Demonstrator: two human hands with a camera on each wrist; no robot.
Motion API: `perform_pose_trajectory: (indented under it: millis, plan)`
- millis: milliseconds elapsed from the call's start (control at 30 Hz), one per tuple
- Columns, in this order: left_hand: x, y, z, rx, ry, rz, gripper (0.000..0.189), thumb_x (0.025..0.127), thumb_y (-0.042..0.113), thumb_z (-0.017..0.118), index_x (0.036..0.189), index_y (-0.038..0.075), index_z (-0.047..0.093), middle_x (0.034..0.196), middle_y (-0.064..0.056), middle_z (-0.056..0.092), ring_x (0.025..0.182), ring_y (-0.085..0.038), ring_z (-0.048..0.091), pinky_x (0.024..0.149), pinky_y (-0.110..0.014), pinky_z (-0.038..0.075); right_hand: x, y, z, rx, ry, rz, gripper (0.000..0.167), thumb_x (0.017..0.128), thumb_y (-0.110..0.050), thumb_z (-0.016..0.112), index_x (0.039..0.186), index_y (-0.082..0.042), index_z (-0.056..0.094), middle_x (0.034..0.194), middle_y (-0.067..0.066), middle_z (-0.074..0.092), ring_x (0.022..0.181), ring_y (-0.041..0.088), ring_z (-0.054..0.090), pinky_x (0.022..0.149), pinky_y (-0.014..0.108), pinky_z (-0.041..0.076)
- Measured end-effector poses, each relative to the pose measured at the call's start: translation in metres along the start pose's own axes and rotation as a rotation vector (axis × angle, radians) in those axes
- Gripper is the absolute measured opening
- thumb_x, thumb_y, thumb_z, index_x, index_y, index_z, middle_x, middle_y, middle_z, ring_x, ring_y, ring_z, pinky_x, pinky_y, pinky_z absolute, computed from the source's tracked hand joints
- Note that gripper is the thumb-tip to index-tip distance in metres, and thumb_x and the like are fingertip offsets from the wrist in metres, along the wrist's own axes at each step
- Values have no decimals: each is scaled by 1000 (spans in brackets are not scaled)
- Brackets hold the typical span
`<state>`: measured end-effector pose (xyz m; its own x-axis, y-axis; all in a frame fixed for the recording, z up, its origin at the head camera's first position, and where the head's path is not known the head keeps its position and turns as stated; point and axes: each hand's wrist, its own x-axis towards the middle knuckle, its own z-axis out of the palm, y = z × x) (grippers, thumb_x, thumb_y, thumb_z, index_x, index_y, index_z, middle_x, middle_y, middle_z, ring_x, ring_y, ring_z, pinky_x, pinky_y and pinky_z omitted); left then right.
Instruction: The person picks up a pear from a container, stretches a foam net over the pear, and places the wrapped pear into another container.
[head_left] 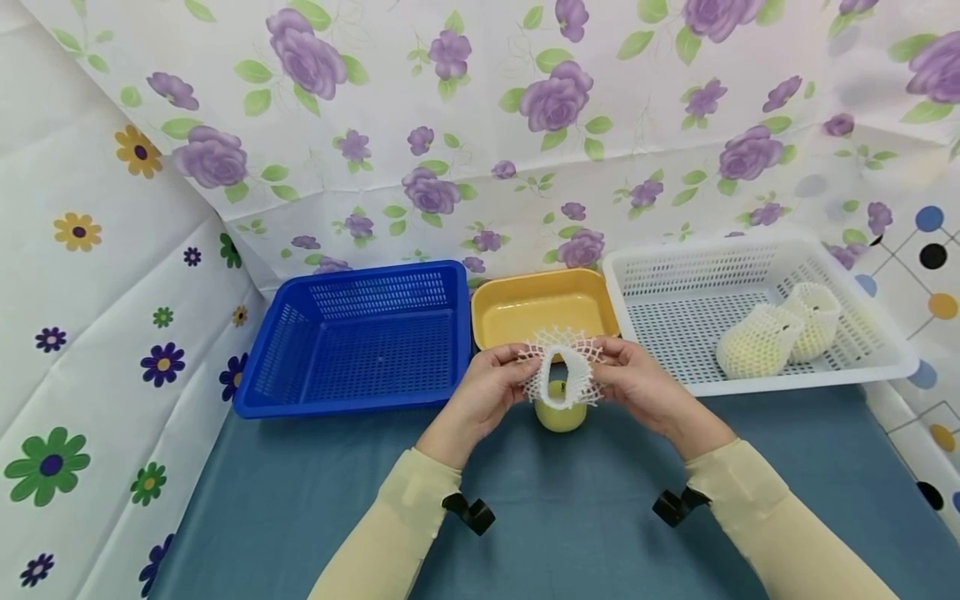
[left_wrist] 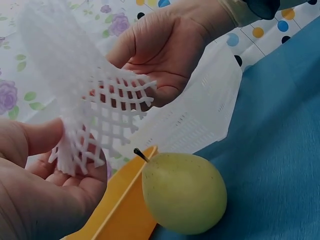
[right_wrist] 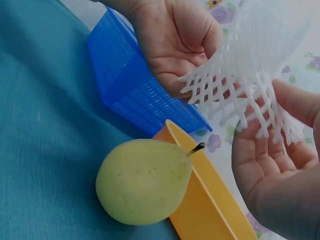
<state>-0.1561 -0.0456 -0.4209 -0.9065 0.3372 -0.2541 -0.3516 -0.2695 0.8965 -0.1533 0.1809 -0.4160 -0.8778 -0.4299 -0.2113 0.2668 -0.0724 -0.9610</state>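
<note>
Both hands hold a white foam fruit net (head_left: 576,375) spread between them. My left hand (head_left: 487,387) pinches its left edge between thumb and fingers, and my right hand (head_left: 637,383) pinches the right edge. The net's mouth gapes in the head view. Below it a yellow-green pear (head_left: 558,417) stands upright on the blue cloth, stem up, partly hidden by the net from above. Both wrist views show the bare pear (left_wrist: 185,192) apart from the net (right_wrist: 240,95), which hangs over it.
Behind the pear sits a yellow tray (head_left: 543,312), with a blue basket (head_left: 352,408) to its left. On the right, a white basket (head_left: 675,333) holds two pears in foam nets (head_left: 757,342). A flowered sheet (head_left: 450,108) rises behind the containers.
</note>
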Motion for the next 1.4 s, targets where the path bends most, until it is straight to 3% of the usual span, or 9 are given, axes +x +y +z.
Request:
perform_pose_trajectory:
  millis: [233, 467, 733, 1067, 1400]
  plan:
    - [0, -5, -2, 18, -9, -20, 27, 83, 10, 70, 108, 1, 63, 103, -9, 68, 85, -16, 66, 70, -28, 56, 3, 12, 1, -32, 109, 19, 30, 89, -11, 61, 118, -6, 53, 90, -8, 70, 72, 7, 65, 65, 27, 55]
    - [2, -16, -6, 63, 78, -68, 31, 82, 15, 72, 111, 5, 64, 106, -8, 68, 87, -15, 66, 72, -27, 56, 3, 28, 4, -106, 184, 64, 44, 88, -5, 55, 131, -4, 48, 97, -6, 71, 84, 9, 67, 70, 30, 56]
    - [5, -25, -9, 82, 133, -93, 29, 83, 15, 70, 111, 6, 65, 101, -4, 68, 84, -12, 65, 69, -26, 55, 3, 40, 8, -131, 216, 88, 37, 91, -28, 60, 120, -5, 53, 95, -4, 69, 83, 10, 65, 73, 34, 54]
    - [9, -34, -12, 90, 182, -120, 27, 82, 15, 72, 106, 6, 66, 94, -1, 66, 76, -10, 60, 62, -22, 50, 7, 50, 12, -138, 268, 125, 32, 92, -26, 58, 116, -6, 53, 85, -7, 66, 68, 8, 54, 62, 29, 48]
    - [13, -43, -15, 89, 198, -128, 29, 82, 13, 71, 109, 3, 63, 92, 0, 66, 76, -9, 61, 61, -22, 50, 9, 54, 9, -116, 267, 146, 41, 90, -37, 60, 117, -7, 55, 94, -3, 64, 77, 10, 59, 67, 31, 50]
